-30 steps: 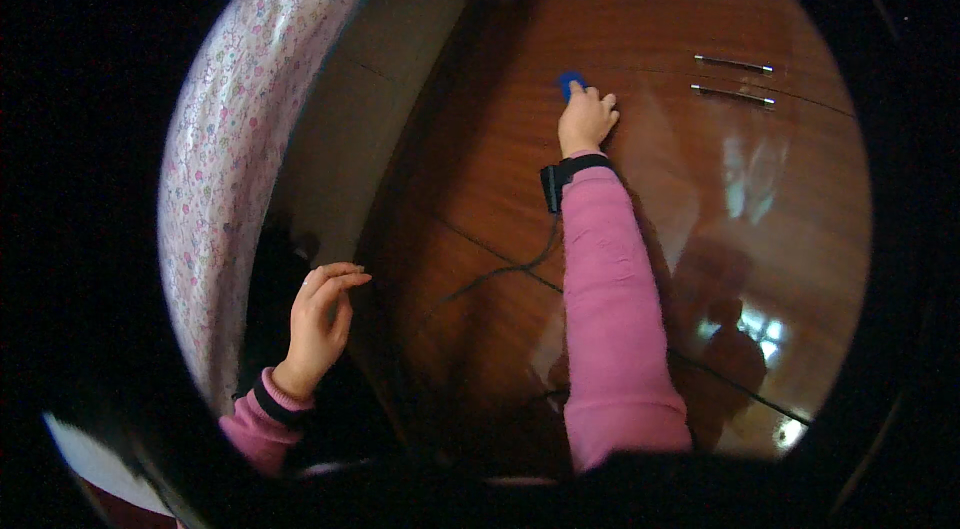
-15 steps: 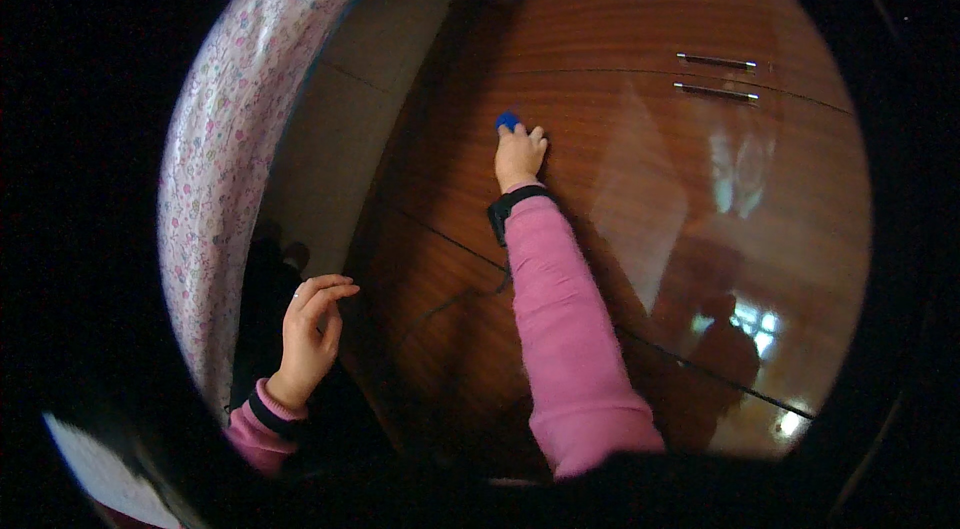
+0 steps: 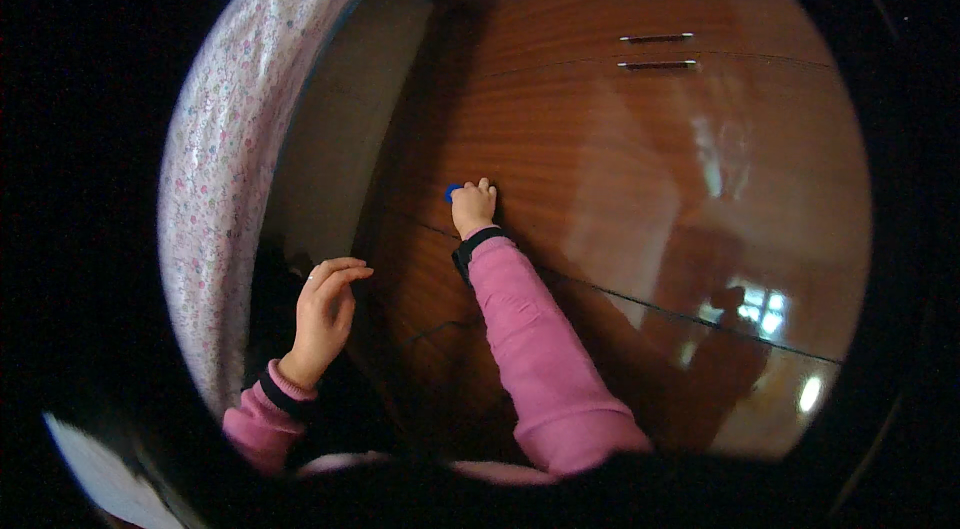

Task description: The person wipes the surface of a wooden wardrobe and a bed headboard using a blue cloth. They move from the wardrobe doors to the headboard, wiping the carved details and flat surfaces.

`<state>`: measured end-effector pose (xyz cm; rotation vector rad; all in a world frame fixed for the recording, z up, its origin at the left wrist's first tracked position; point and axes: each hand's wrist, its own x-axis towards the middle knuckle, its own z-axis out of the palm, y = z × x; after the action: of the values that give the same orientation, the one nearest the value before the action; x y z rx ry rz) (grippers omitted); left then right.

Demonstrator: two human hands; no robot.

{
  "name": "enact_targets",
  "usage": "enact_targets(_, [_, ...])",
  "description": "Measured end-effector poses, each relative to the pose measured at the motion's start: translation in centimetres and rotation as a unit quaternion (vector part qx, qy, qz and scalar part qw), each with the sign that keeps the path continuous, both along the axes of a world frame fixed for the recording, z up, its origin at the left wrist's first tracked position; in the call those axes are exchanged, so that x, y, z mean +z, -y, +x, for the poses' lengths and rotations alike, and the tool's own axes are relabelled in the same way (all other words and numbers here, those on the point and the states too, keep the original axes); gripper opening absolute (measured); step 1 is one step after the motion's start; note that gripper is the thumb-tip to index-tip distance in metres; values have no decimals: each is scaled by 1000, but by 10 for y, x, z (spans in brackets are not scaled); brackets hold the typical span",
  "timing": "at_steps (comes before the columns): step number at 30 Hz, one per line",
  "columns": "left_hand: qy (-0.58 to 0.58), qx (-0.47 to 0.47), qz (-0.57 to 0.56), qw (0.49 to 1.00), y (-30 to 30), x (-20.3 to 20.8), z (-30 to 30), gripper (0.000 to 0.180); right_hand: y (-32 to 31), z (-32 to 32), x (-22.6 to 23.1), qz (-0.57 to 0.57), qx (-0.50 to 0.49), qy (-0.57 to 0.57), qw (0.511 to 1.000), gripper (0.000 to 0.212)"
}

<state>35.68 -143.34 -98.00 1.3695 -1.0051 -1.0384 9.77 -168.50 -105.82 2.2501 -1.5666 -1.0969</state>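
Note:
My right hand (image 3: pixel 472 206) reaches forward onto a glossy brown wooden cabinet front (image 3: pixel 545 144). Its fingers are curled over a small blue object (image 3: pixel 453 193), which peeks out on the left side of the hand. Most of that object is hidden, so its exact kind is not clear. My left hand (image 3: pixel 322 314) is lower and to the left, with nothing in it. The fingers there are loosely stretched and slightly bent, the thumb apart, and a ring shows on one. It touches nothing that I can see.
Two slim metal handles (image 3: pixel 656 50) sit on either side of a seam at the upper right of the cabinet. Another dark seam (image 3: pixel 640 301) crosses lower down. Along the left hangs a flower-patterned pale fabric (image 3: pixel 225 129), with a strip of grey floor (image 3: pixel 335 129) beside it.
My right hand has come down toward me and a little left over the wood, with the blue object. The view has shifted slightly; my left hand keeps nearly the same pose.

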Motion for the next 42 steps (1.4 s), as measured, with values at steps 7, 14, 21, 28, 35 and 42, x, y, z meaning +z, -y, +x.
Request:
enact_targets(7, [10, -4, -54, 998, 42, 57, -8, 39, 54, -9, 106, -176, 56, 67, 981, 23])
enact_targets(14, [32, -55, -115, 991, 84, 97, -23, 40, 99, -16, 209, -277, 63, 86, 955, 22])
enact_targets(21, [58, -88, -187, 977, 141, 134, -46, 41, 110, -24, 305, -361, 70, 115, 923, 28])
enact_targets(28, [44, -126, -242, 961, 233, 191, -105, 46, 119, -35, 383, -390, -1, 144, 910, 33])
enact_targets(35, [-19, -169, -232, 958, 332, 215, -193, 43, 108, -46, 416, -463, 24, 144, 874, 28])
enact_targets(42, [-136, -221, -175, 950, 390, 225, -263, 52, 97, -58, 415, -469, 13, 195, 861, 32])
